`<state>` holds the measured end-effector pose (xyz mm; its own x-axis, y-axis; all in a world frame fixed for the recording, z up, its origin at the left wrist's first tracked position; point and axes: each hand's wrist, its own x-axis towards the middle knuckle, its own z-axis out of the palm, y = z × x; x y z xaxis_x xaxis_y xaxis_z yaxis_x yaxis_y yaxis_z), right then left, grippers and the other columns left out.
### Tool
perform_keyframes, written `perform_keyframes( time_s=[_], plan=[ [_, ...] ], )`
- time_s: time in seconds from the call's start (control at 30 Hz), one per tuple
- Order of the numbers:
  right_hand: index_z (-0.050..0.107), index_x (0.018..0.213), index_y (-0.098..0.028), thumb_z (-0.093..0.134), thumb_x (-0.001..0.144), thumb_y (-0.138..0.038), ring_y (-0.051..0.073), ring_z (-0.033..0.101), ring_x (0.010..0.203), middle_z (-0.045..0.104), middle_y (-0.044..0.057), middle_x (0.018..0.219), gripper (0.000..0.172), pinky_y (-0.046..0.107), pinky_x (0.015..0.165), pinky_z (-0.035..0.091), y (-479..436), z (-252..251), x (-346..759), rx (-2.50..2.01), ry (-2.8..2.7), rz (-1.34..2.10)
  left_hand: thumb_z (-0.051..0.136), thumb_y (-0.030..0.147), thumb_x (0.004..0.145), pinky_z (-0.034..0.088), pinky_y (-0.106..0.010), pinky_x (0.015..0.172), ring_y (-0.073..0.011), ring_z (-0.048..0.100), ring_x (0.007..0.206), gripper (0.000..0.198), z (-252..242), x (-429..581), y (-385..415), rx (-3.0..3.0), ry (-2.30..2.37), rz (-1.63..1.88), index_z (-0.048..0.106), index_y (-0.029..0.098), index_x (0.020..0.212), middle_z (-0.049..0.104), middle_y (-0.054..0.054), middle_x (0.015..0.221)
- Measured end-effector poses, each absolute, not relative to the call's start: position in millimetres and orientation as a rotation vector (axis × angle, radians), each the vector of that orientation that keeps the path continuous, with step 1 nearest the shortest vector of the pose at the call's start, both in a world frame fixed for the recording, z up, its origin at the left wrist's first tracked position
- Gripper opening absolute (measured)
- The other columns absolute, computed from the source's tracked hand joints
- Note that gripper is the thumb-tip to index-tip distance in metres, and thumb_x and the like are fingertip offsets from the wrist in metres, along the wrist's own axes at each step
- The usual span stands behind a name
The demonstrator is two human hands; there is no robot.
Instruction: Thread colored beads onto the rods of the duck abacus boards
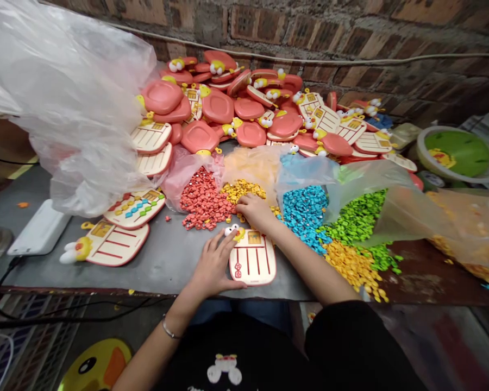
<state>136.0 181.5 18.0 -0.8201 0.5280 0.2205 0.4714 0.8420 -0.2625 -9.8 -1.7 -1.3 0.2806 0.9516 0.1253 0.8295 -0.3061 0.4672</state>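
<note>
A cream toy abacus board (253, 262) with red rails and a chick head lies on the grey table (167, 260) in front of me. My left hand (214, 264) rests on its left edge, fingers spread by the chick head. My right hand (256, 212) reaches beyond it, fingers curled down into the yellow beads (240, 190), beside the red beads (201, 203). What the fingers pinch is hidden. Blue beads (303, 209), green beads (361, 217) and orange-yellow beads (352, 266) lie to the right in open plastic bags.
A heap of pink-backed boards (244, 111) fills the back against a brick wall. Two boards (118, 231) lie at left, one with beads fitted. A big clear bag (65, 98), a white box (38, 231), a green bowl (460, 155) and a bag of orange pieces (468, 233) stand around.
</note>
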Motion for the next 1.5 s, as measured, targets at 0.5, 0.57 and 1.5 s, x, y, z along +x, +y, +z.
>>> perform_keyframes(
  time_s=[0.5,0.57,1.5],
  plan=[
    [0.066,0.092,-0.021,0.055,0.094,-0.02,0.02,0.064,0.093,0.068,0.007,0.097,0.012,0.036,0.083,0.052,130.0,23.1,213.3,-0.823,-2.2,0.713,0.074,0.068,0.063,0.025,-0.05,0.11,-0.037,0.022,0.142,0.105,-0.4,-11.6,-1.7,2.277,1.598,0.591,0.031,0.021,0.146,0.035,-0.014,0.153],
    [0.067,0.091,-0.021,0.055,0.093,-0.02,0.021,0.063,0.091,0.069,0.007,0.094,0.012,0.037,0.082,0.051,118.5,17.9,221.4,-0.857,-2.259,0.683,0.072,0.068,0.064,0.025,-0.049,0.11,-0.037,0.023,0.142,0.105,0.3,-11.5,-1.7,2.276,1.596,0.597,0.029,0.021,0.147,0.035,-0.014,0.153],
    [0.071,0.104,-0.019,0.071,0.08,-0.027,0.02,0.071,0.083,0.076,0.004,0.09,0.026,0.029,0.074,0.053,110.7,25.1,181.9,-0.829,-2.295,1.528,0.078,0.069,0.054,0.024,-0.05,0.109,-0.0378,0.026,0.14,0.124,-2.7,-9.6,-1.4,2.217,1.63,0.516,0.018,0.021,0.152,0.035,-0.012,0.154]
  ],
)
